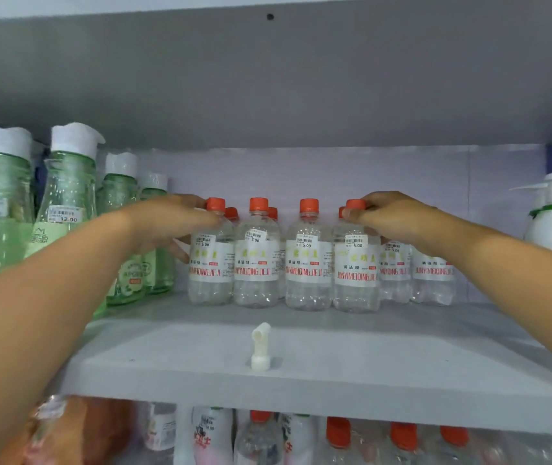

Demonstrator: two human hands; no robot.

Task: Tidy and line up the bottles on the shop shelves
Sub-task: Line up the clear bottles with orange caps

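A: Which step is this?

B: Squaring up the clear bottles with orange caps. Four stand in a front row at the middle of the frame, well back from the edge of the grey shelf (301, 374), with more behind and to the right.

A: And the hands?

B: The left hand (170, 219) curls round the leftmost bottle (210, 260), fingers at its shoulder, thumb low on its side. The right hand (392, 216) pinches the cap of the rightmost front bottle (356, 263).

A: Next move?

B: Probably draw the row forward and even. Both outer bottles must travel together without tipping the two between them. The green bottles (66, 196) at the left stand close, and a small white nozzle (260, 350) lies loose near the shelf's front.
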